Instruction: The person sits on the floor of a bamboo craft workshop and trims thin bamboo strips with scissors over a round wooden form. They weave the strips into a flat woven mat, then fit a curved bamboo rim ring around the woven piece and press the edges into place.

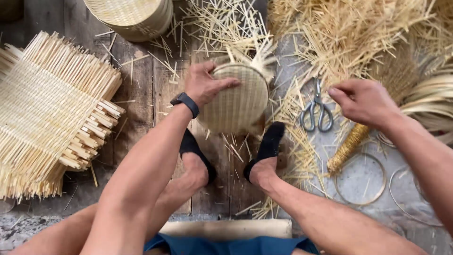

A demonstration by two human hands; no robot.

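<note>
My left hand (204, 84) grips the rim of a small round woven bamboo basket (236, 101), which is tipped on its side on the wooden floor between my two feet in black socks. Loose strip ends stick up from the basket's far edge. My right hand (362, 100) hovers to the right with its fingers curled, beside grey scissors (317, 109); whether it pinches a thin strip I cannot tell. A dark watch sits on my left wrist.
A stack of flat woven bamboo mats (49, 111) lies at the left. A finished basket (134, 16) stands at the top. Cut bamboo splints (339, 33) litter the top right. A twine-wrapped bundle (348, 146), thin hoops (361, 179) and coiled strips (432, 101) lie at the right.
</note>
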